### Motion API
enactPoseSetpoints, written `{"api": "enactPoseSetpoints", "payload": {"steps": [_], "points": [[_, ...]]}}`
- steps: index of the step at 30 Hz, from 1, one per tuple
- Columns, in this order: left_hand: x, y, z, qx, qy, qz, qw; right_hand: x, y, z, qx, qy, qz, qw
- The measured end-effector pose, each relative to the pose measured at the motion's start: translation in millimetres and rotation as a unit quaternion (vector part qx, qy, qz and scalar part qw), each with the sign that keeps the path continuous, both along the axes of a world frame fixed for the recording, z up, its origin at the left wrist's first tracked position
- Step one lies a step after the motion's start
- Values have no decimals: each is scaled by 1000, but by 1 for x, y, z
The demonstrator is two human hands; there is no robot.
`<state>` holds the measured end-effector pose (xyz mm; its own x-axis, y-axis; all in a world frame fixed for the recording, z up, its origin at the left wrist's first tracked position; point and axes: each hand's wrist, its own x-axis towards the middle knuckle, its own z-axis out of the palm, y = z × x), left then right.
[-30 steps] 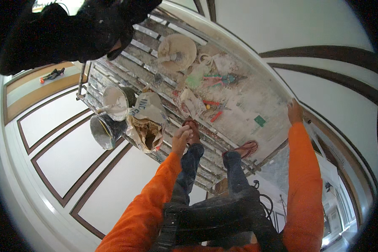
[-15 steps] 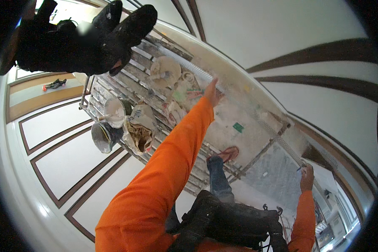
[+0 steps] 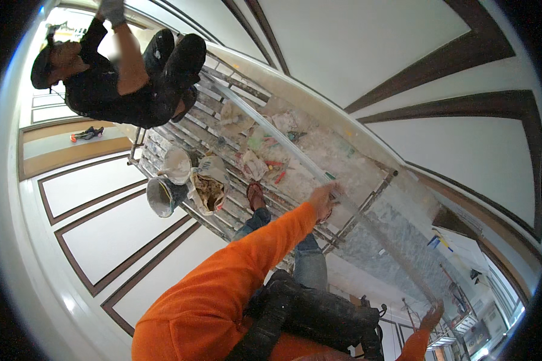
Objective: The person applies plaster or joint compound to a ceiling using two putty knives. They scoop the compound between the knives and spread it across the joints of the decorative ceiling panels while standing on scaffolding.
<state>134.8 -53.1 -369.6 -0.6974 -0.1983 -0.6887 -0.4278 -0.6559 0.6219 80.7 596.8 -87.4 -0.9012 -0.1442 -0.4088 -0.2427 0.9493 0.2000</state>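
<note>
A long, thin, pale metal strip (image 3: 272,129) with perforated edges runs slantwise across the view, from beside a co-worker's legs at the far left to my right hand. My left hand (image 3: 324,201) is closed round it partway along, with the orange-sleeved arm stretched out. At the strip's near right end, my right hand (image 3: 431,315) has its fingers on it, somewhat blurred. The strip hangs over a scaffold platform (image 3: 186,124) of dusty slats. My sandalled foot (image 3: 255,194) rests on the platform.
A co-worker in dark clothes (image 3: 123,96) crouches at the far left of the platform. Two buckets (image 3: 177,165) and an open sack (image 3: 209,189) stand at its left edge. Red-handled tools (image 3: 280,171) lie on a dusty board. A panelled wall (image 3: 415,156) runs along the right.
The strip has come away from the wall side toward me. Both my hands have moved down with it, the left also rightward. The co-worker has leaned back and raised an arm.
</note>
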Motion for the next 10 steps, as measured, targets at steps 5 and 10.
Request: {"api": "enactPoseSetpoints", "payload": {"steps": [5,10], "points": [[-7,36,84,309,-76,79,945,5,54,42,-220,113,-240,939],[-26,57,126,314,-55,66,946,-2,88,71,146,104,-154,972]]}}
